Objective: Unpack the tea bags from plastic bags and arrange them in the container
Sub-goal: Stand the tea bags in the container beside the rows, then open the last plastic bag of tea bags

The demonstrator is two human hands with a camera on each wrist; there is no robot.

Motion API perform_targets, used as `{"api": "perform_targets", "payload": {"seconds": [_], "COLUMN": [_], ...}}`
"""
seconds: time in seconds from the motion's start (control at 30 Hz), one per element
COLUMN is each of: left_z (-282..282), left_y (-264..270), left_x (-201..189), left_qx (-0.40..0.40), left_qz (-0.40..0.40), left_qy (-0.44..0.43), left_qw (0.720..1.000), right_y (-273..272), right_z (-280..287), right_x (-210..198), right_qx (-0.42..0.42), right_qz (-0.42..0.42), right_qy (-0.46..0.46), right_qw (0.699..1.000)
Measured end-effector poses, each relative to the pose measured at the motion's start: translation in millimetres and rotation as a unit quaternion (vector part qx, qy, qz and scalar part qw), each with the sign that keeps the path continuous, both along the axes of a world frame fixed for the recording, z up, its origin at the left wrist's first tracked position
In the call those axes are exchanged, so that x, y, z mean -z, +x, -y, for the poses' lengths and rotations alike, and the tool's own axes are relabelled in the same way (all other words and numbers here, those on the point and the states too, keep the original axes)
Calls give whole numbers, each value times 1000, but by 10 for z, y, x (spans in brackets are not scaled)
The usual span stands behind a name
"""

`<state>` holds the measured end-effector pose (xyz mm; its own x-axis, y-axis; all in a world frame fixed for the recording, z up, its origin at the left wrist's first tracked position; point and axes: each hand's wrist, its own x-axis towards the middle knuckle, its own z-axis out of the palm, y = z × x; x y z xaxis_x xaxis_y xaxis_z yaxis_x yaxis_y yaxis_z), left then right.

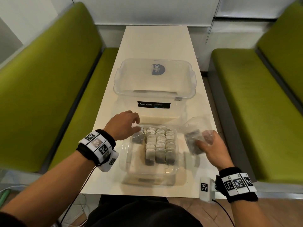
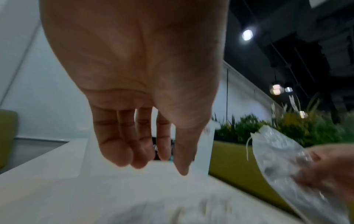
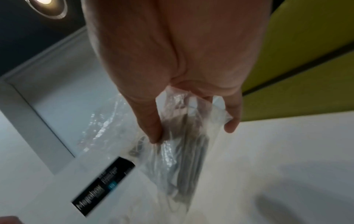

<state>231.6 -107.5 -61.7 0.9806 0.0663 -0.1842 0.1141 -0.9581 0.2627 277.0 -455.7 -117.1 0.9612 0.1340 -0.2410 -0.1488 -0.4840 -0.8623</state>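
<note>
**Spotter:** Head view, noted: your right hand [image 1: 211, 148] grips a clear plastic bag [image 1: 196, 136] with tea bags inside, off the right side of the container [image 1: 124, 154]. Thumb and fingers [image 3: 151, 130] curl round the crinkled plastic; the right wrist view confirms that pinch, dark tea bags bunched in the bag's lower half.

**Operator:** And my left?

**Spotter:** Your left hand [image 1: 123, 124] hovers at the container's far left corner, fingers [image 2: 122, 153] hanging loosely downward and holding nothing. Left wrist view shows the palm relaxed, fingertips clear of the tabletop [image 1: 157, 46].

**Operator:** Where do the tea bags stand?

**Spotter:** Three neat rows of tea bags [image 1: 159, 145] sit upright in the container, packed toward its right half. One more tea bag [image 1: 136, 138] lies apart by the left wall, just below your left fingertips; I cannot tell whether you touch it.

**Operator:** Anything else on the tabletop?

**Spotter:** A larger clear box [image 1: 155, 82] labelled Megabox, lid on, stands just beyond the container. Green benches [image 1: 49, 79] flank you on both sides. Marker bands wrap both your wrists.
</note>
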Motion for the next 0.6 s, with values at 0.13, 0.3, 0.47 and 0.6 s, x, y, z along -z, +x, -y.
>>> {"api": "perform_targets", "payload": {"seconds": [0.13,0.3,0.47,0.6], "left_z": [203,508,657,686], "left_y": [-151,-385,-497,-524], "left_x": [-454,-863,-912,-824], "left_qx": [-9,17,69,56], "left_qz": [29,75,81,115], "left_qy": [-173,-332,-314,-271], "left_qw": [984,940,943,954], "right_y": [-5,-101,-258,-347], "right_z": [-122,-350,-490,-532], "right_x": [-308,-554,-685,-749], "right_qx": [-48,-111,-144,-161], "right_qz": [54,78,119,125], "right_qy": [18,44,21,29], "right_qw": [997,990,982,979]}}
